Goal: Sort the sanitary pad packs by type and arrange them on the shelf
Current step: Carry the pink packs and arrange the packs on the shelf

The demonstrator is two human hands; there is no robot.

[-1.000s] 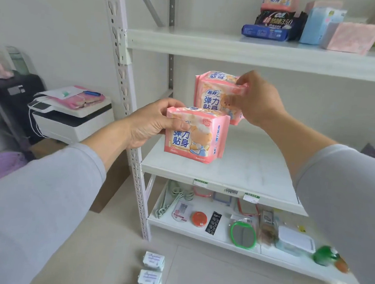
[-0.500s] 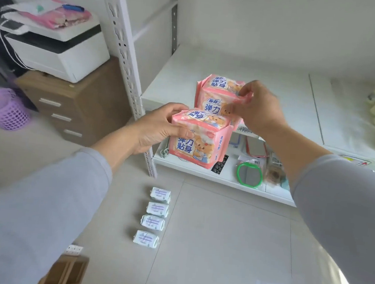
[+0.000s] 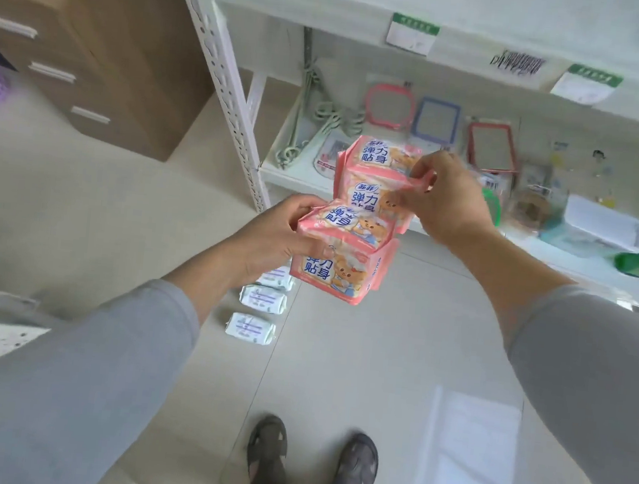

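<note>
**Pink packs held in the air, white ones waiting on the floor**

Pink wrapping filled both hands. Furthest left stood a brown drawer cabinet (image 3: 106, 45), well away from either hand. The left hand (image 3: 271, 241) was closed around the side of one pink pack (image 3: 342, 255), thumb across its front, holding it out over the floor. Below that hand and a little behind it, three small white packs (image 3: 250, 327) lay in a row on the tiles, the top one partly hidden by the wrist. Just above and to the right of the left hand's pack, touching or nearly touching it, sat the second pink pack (image 3: 374, 180), pinched at its upper corner by the right hand (image 3: 447, 199). Whether that was one pack or two stacked I could not tell. Beyond the right hand lay the low shelf (image 3: 277, 173), crowded with framed mirrors (image 3: 436, 122), a coiled cord (image 3: 328, 116) and a white box (image 3: 604, 226).

The risk, as I judged it, lay in the right hand's grip: a pinch on loose wrapper could slip or tear, dropping the pack among the white ones and mixing the types. The crowded low shelf also left little room, so a pack pushed in there might knock the mirrors over.
</note>
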